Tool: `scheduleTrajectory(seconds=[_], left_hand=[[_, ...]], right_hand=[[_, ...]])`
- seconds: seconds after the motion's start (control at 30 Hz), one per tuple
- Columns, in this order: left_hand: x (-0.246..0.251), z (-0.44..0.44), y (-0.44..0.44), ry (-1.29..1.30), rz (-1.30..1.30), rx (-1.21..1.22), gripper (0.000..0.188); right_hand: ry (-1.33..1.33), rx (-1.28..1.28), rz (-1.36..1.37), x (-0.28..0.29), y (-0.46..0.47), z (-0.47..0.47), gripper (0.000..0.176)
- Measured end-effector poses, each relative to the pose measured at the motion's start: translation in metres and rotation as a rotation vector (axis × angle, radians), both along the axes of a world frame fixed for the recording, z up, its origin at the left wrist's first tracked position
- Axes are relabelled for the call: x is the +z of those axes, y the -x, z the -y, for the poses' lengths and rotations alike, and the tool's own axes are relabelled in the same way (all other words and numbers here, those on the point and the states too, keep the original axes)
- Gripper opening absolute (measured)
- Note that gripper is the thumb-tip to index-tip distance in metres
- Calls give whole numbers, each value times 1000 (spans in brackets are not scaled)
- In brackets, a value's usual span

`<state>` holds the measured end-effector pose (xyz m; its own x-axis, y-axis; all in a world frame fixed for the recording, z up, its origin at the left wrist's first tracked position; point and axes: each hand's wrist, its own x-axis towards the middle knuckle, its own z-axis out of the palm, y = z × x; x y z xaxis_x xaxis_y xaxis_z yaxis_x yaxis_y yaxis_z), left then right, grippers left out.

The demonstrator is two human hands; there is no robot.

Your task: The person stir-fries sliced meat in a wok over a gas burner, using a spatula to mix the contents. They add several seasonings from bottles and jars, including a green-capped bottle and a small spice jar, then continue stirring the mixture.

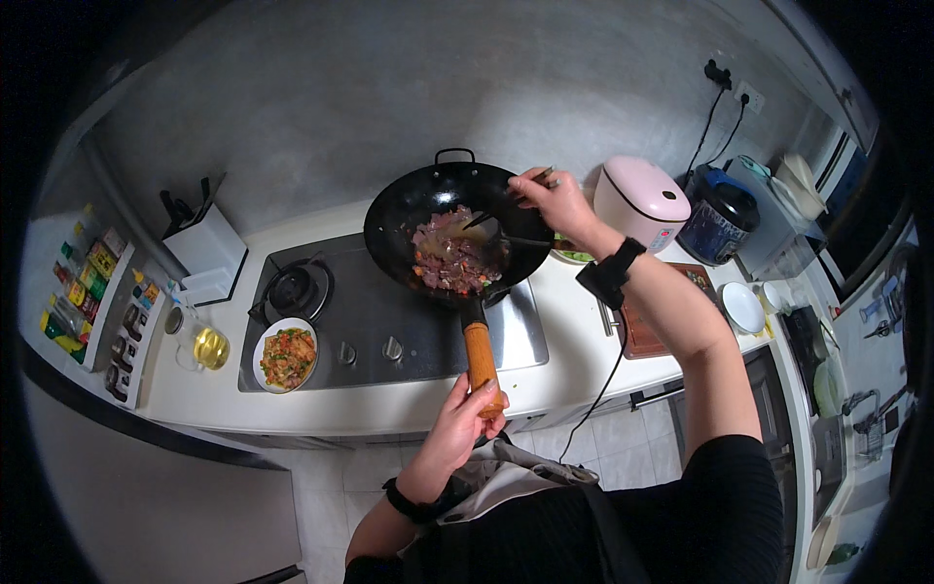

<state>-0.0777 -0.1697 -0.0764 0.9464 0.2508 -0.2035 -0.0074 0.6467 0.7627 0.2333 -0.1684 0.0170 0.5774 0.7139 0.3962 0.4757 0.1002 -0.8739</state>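
Observation:
A black wok [394, 212] stands over the right side of the gas hob, with dark reddish sliced meat [456, 252], liquid and bits of orange and green inside. My left hand [467, 416] is closed around the end of its wooden handle [478, 358]. Above the wok's right rim, my right hand [543, 193] grips chopsticks [546, 175], whose dark tips reach toward the meat. What looks like a dark spatula or ladle also lies in the wok at the right, partly hidden. An oval plate of cooked food [288, 355] rests on the hob's front left corner.
The left burner [293, 289] has no pan on it. Farther left stand an oil jug [210, 349], a knife block [208, 248] and a bottle rack [109, 328]. Rightward are a pink rice cooker [638, 193], a dark electric cooker [719, 215], a brown cutting board [649, 328] and a white bowl [743, 306].

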Motion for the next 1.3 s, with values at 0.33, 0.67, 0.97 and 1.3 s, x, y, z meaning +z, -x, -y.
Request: scheduleTrajectory(seconds=[0.33,0.67,0.97,1.3], left_hand=[[1,-1,-1,14,9,-7,20],[3,-2,-1,29,-17,3,19],[2,-6,-1,-11,39,-37,17],[4,-5,-1,-13,5,-26,23]], right_hand=[[206,89,-133,10,8,70,21],[-150,-69,-37,29,7,132,25],[22,-342,582,32,-30,154,8],[1040,-103,889,9,-8,85,44]])
